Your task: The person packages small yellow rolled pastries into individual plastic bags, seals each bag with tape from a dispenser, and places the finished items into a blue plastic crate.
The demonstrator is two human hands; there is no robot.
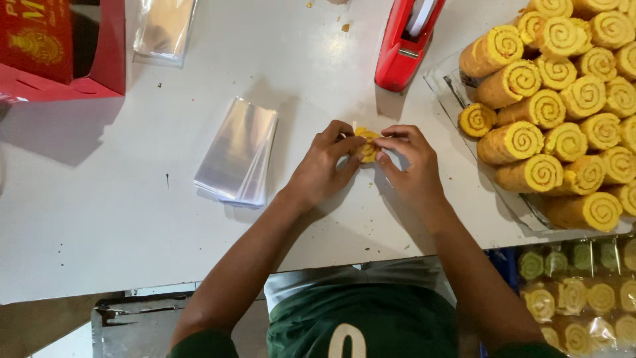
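Both grips, left hand [322,169] and right hand [409,166], pinched the small yellow roll [366,144] lying between them on the table [132,219].

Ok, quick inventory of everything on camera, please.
Roll cake in hands: one, yellow, table centre.
Roll cakes pile: many, yellow spiral, tray at right.
Clear wrappers stack: one stack, transparent, left of the hands.
Second wrappers stack: clear, top left.
Tape dispenser: one, red, top centre.
Box: one, red, top left.
Wrapped rolls: several, yellow and green, below the table at right.
Table: white.
Left hand, right hand: both holding the roll.
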